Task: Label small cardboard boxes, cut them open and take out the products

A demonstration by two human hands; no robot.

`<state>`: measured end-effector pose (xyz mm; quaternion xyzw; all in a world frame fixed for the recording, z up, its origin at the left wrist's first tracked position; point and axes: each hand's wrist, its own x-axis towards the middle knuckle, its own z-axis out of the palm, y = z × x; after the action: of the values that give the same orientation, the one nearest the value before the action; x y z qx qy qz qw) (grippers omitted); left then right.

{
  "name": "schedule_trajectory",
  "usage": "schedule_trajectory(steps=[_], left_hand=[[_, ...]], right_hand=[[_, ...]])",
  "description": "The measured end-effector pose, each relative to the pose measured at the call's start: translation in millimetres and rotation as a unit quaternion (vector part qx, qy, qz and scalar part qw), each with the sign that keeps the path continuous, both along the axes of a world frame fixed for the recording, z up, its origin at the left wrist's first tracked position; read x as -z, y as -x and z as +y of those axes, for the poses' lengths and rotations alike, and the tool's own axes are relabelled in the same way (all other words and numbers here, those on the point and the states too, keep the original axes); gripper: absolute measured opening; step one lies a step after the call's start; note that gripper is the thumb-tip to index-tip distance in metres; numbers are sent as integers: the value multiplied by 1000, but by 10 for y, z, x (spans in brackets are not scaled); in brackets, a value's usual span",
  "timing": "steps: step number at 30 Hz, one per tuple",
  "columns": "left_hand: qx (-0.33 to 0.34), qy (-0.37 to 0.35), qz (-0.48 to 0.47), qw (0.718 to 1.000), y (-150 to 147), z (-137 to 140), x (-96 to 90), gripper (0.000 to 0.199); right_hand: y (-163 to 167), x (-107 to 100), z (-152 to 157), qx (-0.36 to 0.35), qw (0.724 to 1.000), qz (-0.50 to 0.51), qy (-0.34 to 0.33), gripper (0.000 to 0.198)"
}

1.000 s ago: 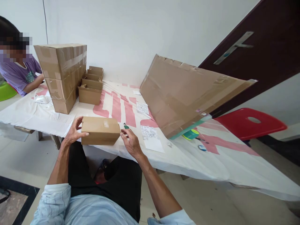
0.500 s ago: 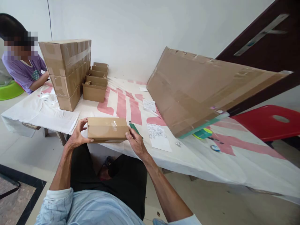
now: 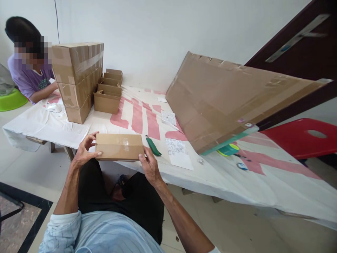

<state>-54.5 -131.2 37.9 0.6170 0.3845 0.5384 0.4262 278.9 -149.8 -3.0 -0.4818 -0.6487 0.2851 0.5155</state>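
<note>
A small brown cardboard box (image 3: 118, 146), its top closed with clear tape, is held level between my two hands at the table's front edge. My left hand (image 3: 85, 149) grips its left end, thumb on the near side and fingers at the far corner. At the right end, my right hand (image 3: 150, 163) holds the box with the thumb on the near side. A green utility knife (image 3: 153, 146) lies on the table just right of the box, apart from my right hand.
Stacked taped cartons (image 3: 76, 80) and open small boxes (image 3: 106, 102) stand at the back left. A large cardboard sheet (image 3: 237, 102) leans at the right, near a tape roll (image 3: 228, 150) and printed papers (image 3: 178, 153). A person in purple (image 3: 31, 77) sits at the far left.
The box and both hands have shifted slightly left, and the box's top is tilted more toward me. The utility knife, partly covered by my right hand before, is now fully visible.
</note>
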Motion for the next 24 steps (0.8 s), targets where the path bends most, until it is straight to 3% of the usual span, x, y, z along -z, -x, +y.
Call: schedule_trajectory(steps=[14,24], left_hand=[[-60,20,-44,997,-83,-125,34,55],[-36,-14,44,998,-94,-106,-28,57]], right_hand=[[27,14,-2,18,998,-39,-35,58],[32,46,-87,6,999,-28,-28,58]])
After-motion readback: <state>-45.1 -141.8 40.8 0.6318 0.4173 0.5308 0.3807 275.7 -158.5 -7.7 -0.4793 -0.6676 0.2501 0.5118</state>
